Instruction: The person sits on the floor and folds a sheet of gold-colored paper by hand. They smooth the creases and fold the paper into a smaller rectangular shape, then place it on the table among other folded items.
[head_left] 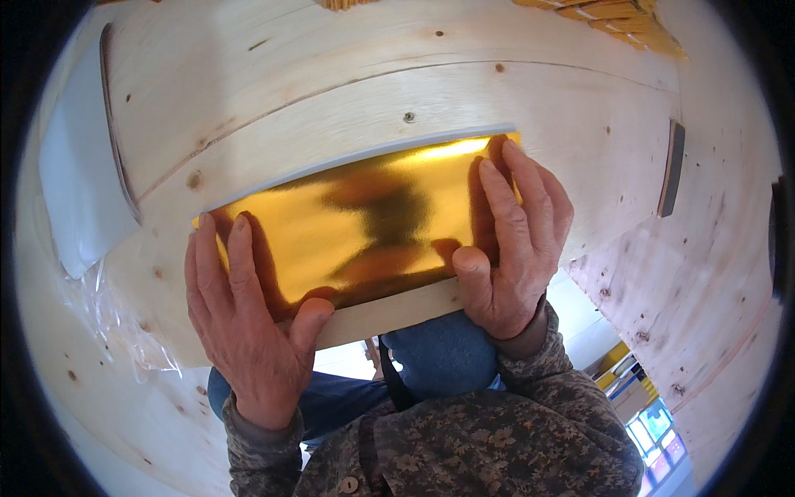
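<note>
A shiny gold foil sheet [373, 224], oblong and mirror-like, lies on the pale wooden tabletop in front of me. A thin whitish layer [356, 162] shows along its far edge. My left hand [248, 306] rests on the sheet's left end, fingers stretched out and thumb at the near edge. At the right end lies my right hand [517, 240], its fingers extended toward the far corner and its thumb apart on the near side. Dark reflections of the fingers show in the foil. Whether anything else lies beneath the sheet is hidden.
White sheets [83, 166] lie at the far left, beside crumpled clear plastic film [124, 323]. A dark narrow bar [672, 170] is on the right. Yellow-orange bundled strips [617, 21] lie along the back. The table's near edge [389, 315] runs just above my knees.
</note>
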Available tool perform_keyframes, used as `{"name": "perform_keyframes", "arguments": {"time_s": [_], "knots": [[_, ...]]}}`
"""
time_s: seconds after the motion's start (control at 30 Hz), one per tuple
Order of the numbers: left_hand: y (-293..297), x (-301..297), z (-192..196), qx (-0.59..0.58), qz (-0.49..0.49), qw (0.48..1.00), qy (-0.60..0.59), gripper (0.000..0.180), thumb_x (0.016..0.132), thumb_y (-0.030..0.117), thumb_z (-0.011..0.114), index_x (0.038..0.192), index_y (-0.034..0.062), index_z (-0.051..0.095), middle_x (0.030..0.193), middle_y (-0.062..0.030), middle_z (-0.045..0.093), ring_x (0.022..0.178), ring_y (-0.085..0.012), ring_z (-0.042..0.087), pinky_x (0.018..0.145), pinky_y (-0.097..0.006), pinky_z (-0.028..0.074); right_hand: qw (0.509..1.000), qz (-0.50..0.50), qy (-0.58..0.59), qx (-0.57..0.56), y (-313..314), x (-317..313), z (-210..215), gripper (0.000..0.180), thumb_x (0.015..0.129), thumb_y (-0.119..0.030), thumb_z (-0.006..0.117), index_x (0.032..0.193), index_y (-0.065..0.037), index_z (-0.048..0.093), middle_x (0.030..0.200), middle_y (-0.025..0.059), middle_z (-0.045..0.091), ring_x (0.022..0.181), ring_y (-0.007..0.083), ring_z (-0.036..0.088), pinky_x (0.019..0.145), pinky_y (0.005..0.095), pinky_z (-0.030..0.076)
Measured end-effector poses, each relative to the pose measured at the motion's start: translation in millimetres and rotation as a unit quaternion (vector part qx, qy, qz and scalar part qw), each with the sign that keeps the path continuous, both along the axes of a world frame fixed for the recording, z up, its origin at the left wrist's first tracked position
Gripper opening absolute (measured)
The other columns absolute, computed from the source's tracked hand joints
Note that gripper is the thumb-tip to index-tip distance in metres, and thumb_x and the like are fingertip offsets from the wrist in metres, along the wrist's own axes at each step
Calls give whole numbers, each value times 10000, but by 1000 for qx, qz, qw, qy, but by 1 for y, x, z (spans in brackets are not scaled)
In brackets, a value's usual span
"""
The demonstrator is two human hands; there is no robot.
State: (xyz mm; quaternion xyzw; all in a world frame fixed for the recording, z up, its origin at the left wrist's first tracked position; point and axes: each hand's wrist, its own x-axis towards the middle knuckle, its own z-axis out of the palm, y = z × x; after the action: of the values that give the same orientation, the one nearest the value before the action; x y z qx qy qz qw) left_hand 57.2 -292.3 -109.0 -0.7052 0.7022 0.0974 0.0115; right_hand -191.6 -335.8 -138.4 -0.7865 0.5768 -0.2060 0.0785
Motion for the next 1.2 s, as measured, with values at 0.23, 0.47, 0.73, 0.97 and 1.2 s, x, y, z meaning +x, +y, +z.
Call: {"name": "perform_keyframes", "arguments": {"time_s": [0.23,0.47,0.73,0.97,1.2], "knots": [[0,-1,-2,-6,8,1000,4,947,884,829,302,1455,90,462,1517,-222,389,1385,-402,407,1132,-512,339,1000,15,1,3,-1,-3,-2,767,956,-638,486,1295,38,614,1405,251,530,1204,403,530,1017,478,427],[-1,-1,0,2,4,1000,-8,949,883,827,314,1466,91,451,1523,-224,384,1388,-404,406,1137,-509,336,999,16,4,27,-4,-3,1,800,939,-660,496,1309,41,601,1416,252,522,1215,408,524,1017,488,423],[0,0,-2,0,10,1000,-6,955,879,833,308,1471,96,443,1523,-226,384,1390,-406,408,1133,-515,351,999,-10,8,45,-3,1,2,809,975,-679,377,1302,20,621,1419,241,538,1277,380,510,1074,459,364],[-1,0,-2,6,6,1000,-18,966,869,846,286,1468,103,441,1528,-231,367,1390,-406,408,1128,-517,365,998,-12,7,54,-3,2,3,826,966,-694,373,1295,21,625,1408,247,544,1288,383,503,1071,458,368],[0,-1,-1,5,13,1000,-21,969,869,848,275,1467,104,441,1515,-236,373,1380,-404,418,1123,-519,373,999,-4,9,51,-6,1,5,821,965,-691,381,1268,26,643,1382,239,568,1257,383,533,1067,448,379]]}}
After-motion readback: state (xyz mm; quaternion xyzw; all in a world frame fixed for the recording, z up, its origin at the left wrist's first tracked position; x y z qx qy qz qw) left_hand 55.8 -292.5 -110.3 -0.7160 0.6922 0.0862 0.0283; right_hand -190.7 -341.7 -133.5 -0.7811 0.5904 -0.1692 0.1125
